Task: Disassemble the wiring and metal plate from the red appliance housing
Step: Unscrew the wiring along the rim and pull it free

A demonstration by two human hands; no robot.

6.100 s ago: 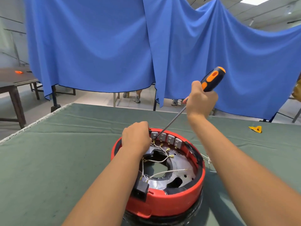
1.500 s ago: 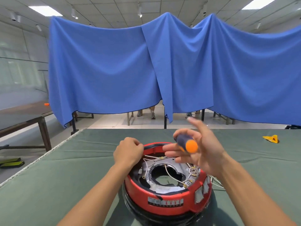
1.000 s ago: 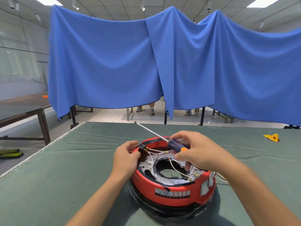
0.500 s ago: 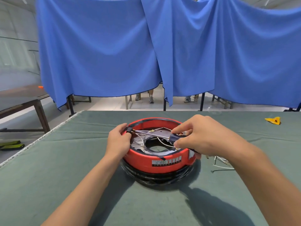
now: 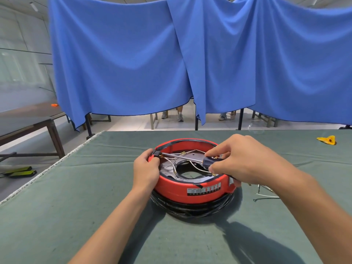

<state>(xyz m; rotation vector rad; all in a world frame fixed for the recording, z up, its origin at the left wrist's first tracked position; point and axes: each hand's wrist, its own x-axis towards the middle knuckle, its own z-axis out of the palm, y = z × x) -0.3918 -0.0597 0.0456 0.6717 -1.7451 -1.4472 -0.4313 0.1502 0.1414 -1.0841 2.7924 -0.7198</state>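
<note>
The round red appliance housing (image 5: 192,188) stands open side up on the green table (image 5: 76,206), over a black base. Inside lie a dark metal plate (image 5: 192,156) and thin white wires (image 5: 196,167) with brass terminals. My left hand (image 5: 145,170) grips the housing's left rim beside a small black connector block (image 5: 156,153). My right hand (image 5: 245,161) holds a screwdriver (image 5: 190,159) by its dark handle; the shaft lies almost level across the housing, its tip at the connector block.
Loose white wires (image 5: 266,195) lie on the table right of the housing. A small yellow piece (image 5: 326,140) sits at the far right. Blue curtains (image 5: 171,60) hang behind the table, with people's feet below. Another table (image 5: 28,121) stands at the left.
The housing was turned round under my hands. My right hand brought the screwdriver down from upright to nearly level, with the tip now at the left rim. My left hand stays on that rim.
</note>
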